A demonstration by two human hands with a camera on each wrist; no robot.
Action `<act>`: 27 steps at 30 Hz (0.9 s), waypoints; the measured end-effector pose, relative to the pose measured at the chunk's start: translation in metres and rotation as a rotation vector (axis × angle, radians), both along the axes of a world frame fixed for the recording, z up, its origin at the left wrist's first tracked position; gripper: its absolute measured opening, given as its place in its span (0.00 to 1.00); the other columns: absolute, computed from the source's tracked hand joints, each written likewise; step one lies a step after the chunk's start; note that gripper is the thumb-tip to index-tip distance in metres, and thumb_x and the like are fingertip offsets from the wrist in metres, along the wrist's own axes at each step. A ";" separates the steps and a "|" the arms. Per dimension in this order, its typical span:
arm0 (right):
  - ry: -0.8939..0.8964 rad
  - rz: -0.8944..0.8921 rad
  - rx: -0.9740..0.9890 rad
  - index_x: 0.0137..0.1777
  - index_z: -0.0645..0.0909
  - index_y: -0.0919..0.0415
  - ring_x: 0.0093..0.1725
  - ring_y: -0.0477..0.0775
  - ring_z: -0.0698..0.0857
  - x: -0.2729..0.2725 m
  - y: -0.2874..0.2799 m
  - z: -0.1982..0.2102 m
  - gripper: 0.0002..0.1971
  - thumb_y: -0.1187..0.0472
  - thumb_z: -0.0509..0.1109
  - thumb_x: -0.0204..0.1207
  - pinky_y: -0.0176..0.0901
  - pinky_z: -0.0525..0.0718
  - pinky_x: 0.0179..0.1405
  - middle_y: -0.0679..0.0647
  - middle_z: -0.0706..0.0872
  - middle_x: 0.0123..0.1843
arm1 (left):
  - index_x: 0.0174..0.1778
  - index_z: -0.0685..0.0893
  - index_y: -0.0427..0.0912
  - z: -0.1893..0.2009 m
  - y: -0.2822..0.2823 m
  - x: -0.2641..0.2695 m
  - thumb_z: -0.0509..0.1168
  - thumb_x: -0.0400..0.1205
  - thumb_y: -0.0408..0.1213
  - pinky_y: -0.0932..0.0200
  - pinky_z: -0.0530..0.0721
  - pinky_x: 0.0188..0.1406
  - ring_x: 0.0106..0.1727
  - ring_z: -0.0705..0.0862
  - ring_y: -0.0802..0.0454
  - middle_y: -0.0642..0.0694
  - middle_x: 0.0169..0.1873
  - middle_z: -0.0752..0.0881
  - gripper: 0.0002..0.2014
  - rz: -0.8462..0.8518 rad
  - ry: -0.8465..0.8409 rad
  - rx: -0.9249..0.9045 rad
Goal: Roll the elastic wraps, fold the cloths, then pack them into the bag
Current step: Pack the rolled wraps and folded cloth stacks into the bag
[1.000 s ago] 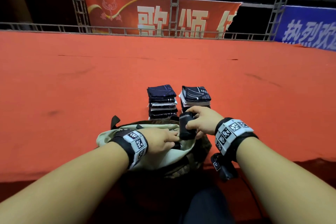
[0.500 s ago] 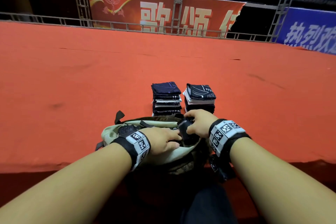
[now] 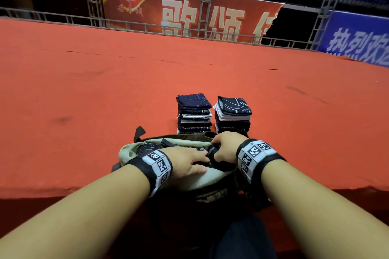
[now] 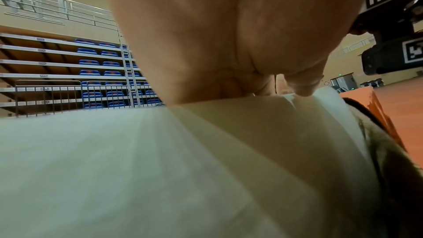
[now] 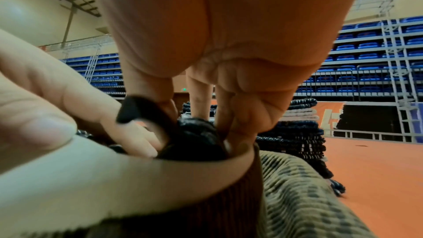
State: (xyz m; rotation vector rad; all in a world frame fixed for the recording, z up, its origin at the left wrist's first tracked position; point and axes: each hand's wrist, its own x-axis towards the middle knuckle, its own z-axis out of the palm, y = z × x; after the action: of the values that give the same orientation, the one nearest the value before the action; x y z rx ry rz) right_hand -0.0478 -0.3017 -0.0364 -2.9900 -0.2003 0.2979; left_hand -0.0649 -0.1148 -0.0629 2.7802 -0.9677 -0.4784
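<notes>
From the head camera, your left hand (image 3: pixel 185 161) lies across the near lip of the pale green fabric bag (image 3: pixel 130 150), fingers curled over the rim and thumb outside, pinning it open. Your right hand (image 3: pixel 226 147) is curled round a dark rolled elastic wrap (image 3: pixel 212 152) at the bag's mouth. Two stacks of folded dark cloths (image 3: pixel 193 113) stand just beyond the bag on the orange-covered bench (image 3: pixel 84 90), unpacked.

The left wrist camera shows little beyond your palm (image 4: pixel 228 33) and the pale bag lining (image 4: pixel 160 169) pressed beneath it; you cannot see the fingertips there.

From the right wrist camera, your fingers (image 5: pixel 240 115) pinch the dark wrap (image 5: pixel 194 137) partly below the rim, with a loose black tail (image 5: pixel 131 109) of it sticking up beside your left fingers.

That tail is the risk: release now and the roll may spring open inside. If your left grip slackens, the soft mouth could collapse onto the wrap. Your right hand is near the stack; a careless withdrawal might topple it.
</notes>
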 end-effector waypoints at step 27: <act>0.034 -0.066 0.135 0.60 0.91 0.46 0.52 0.50 0.89 0.020 -0.013 -0.027 0.13 0.51 0.78 0.75 0.38 0.84 0.57 0.43 0.90 0.47 | 0.90 0.51 0.59 0.011 -0.014 0.002 0.48 0.92 0.58 0.47 0.51 0.88 0.89 0.51 0.52 0.58 0.89 0.47 0.29 0.058 0.109 0.099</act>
State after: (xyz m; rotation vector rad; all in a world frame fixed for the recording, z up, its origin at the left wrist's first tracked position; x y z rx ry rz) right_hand -0.0281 -0.3142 -0.0634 -2.8490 -0.1129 0.3152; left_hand -0.0632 -0.1284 -0.0519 2.8255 -0.8603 -0.6783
